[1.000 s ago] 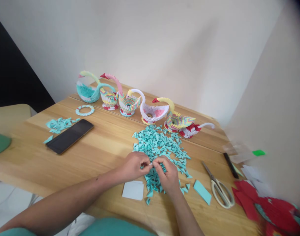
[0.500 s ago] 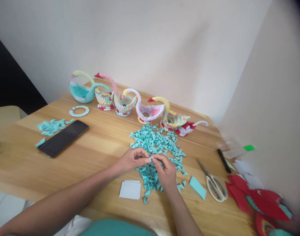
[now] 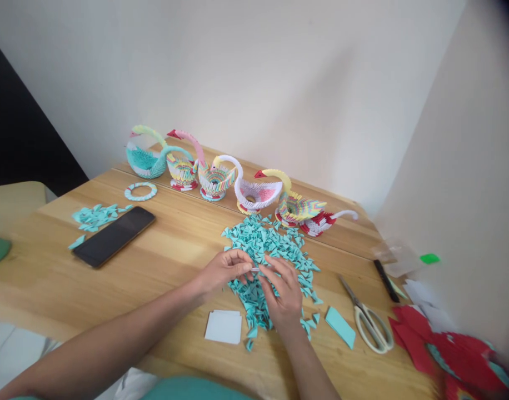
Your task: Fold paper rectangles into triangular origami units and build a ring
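Note:
Over a heap of small folded teal paper triangles [image 3: 267, 244] on the wooden table [image 3: 175, 244], my left hand [image 3: 223, 272] and my right hand [image 3: 283, 291] meet fingertip to fingertip. Both pinch one small pale folded paper piece [image 3: 255, 269] between thumb and fingers. Just below the hands lies a stack of white paper squares [image 3: 223, 326]. A teal paper slip [image 3: 340, 326] rests to the right of the heap.
A row of modular paper swans [image 3: 238, 180] lines the table's far edge, with a teal paper ring [image 3: 140, 191] nearby. A black phone [image 3: 113, 236] and more teal triangles [image 3: 95, 215] lie left. Scissors [image 3: 369, 322], a black pen [image 3: 385, 279] and red paper [image 3: 446, 350] lie right.
The view has shifted slightly. My hands stay together over the heap, still working the same small paper piece; my right fingers have spread a little.

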`<state>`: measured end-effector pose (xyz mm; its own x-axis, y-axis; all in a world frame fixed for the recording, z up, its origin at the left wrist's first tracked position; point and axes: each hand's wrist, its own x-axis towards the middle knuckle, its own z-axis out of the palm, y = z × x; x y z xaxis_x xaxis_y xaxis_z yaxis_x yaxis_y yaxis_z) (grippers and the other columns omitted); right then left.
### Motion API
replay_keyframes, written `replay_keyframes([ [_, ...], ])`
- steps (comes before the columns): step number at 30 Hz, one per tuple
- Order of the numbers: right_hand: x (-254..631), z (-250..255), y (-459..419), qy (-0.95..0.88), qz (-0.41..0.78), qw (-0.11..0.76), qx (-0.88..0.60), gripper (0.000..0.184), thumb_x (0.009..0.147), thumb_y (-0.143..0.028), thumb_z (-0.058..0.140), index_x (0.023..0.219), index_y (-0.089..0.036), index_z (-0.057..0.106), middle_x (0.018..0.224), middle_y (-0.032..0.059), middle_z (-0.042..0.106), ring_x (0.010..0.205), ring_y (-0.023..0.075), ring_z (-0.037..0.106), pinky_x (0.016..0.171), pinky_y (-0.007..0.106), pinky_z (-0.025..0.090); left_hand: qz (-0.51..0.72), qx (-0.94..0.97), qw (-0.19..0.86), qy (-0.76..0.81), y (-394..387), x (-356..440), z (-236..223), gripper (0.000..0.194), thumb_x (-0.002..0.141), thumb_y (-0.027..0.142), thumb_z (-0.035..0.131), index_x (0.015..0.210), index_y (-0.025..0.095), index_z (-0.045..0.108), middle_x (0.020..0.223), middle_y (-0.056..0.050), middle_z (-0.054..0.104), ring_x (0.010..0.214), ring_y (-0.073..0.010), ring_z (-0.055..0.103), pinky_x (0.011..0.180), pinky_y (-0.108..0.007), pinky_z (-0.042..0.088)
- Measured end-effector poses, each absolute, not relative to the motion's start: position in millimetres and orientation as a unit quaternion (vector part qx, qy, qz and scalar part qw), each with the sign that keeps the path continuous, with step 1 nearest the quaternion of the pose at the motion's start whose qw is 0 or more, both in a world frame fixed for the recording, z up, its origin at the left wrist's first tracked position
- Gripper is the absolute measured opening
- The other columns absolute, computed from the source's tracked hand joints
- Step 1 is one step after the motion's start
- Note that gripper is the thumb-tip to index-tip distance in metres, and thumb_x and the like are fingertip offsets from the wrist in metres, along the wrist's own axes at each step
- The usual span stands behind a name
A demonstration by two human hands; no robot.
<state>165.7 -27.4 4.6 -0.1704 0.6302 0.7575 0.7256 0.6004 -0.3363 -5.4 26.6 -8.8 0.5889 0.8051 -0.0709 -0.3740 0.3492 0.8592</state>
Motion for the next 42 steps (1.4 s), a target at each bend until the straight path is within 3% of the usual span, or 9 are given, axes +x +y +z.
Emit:
replay_keyframes([
  [8,166,4,-27,-0.759,-0.097,0.466,-0.444,0.038,0.084,-0.008,0.061,0.115,-0.029,0.062,0.112,0.0070,0.062,0.106,0.0243,0.056,0.087,0.046,0.049,0.407,0.396,0.782,0.257,25,-4,-11,0.037,0.069,0.040,0.078,0.089,0.013,0.061,0.078,-0.002,0.067,0.068,-0.0126,0.064,0.063,-0.023,0.048],
  [15,163,5,-27,-0.775,-0.096,0.451,-0.432,0.018,0.084,-0.008,0.061,0.088,-0.025,0.064,0.097,0.0041,0.062,0.095,0.0219,0.056,0.084,0.044,0.049,0.417,0.378,0.787,0.255,23,-3,-13,0.036,0.069,0.039,0.079,0.088,0.013,0.062,0.075,0.000,0.067,0.060,-0.0085,0.060,0.062,-0.021,0.048],
  [23,170,6,-28,-0.778,-0.109,0.430,-0.445,0.020,0.083,-0.004,0.059,0.092,-0.022,0.063,0.088,0.0044,0.061,0.085,0.0200,0.054,0.080,0.040,0.048,0.371,0.494,0.727,0.299,24,-8,-1,0.047,0.069,0.044,0.075,0.104,0.012,0.068,0.093,-0.007,0.070,0.077,-0.0158,0.062,0.069,-0.024,0.047],
  [26,170,6,-27,-0.783,-0.106,0.425,-0.441,0.020,0.083,-0.004,0.059,0.091,-0.022,0.063,0.088,0.0046,0.061,0.086,0.0201,0.053,0.081,0.040,0.048,0.361,0.547,0.682,0.324,25,-9,-1,0.043,0.070,0.042,0.073,0.099,0.011,0.069,0.089,-0.007,0.070,0.079,-0.0172,0.060,0.068,-0.024,0.045],
  [32,169,2,-26,-0.798,-0.089,0.403,-0.438,0.022,0.084,-0.004,0.057,0.089,-0.024,0.066,0.091,0.0046,0.064,0.090,0.0213,0.054,0.083,0.040,0.049,0.360,0.578,0.637,0.362,30,-7,-11,0.035,0.074,0.046,0.063,0.066,0.012,0.062,0.056,0.001,0.055,0.052,-0.0088,0.046,0.050,-0.019,0.033],
  [37,170,0,-22,-0.801,-0.048,0.398,-0.444,0.015,0.085,-0.012,0.061,0.093,-0.023,0.067,0.099,0.0074,0.066,0.095,0.0230,0.055,0.086,0.042,0.048,0.368,0.569,0.627,0.384,31,-6,-17,0.034,0.073,0.044,0.062,0.064,0.011,0.061,0.055,0.001,0.053,0.050,-0.0081,0.043,0.049,-0.019,0.030],
  [42,168,0,-23,-0.749,0.073,0.447,-0.483,0.010,0.086,-0.018,0.059,0.087,-0.024,0.067,0.095,0.0050,0.068,0.093,0.0208,0.060,0.086,0.039,0.047,0.389,0.578,0.619,0.362,28,-6,-15,0.031,0.075,0.041,0.063,0.066,0.011,0.064,0.057,0.001,0.056,0.053,-0.0091,0.046,0.052,-0.019,0.033],
])
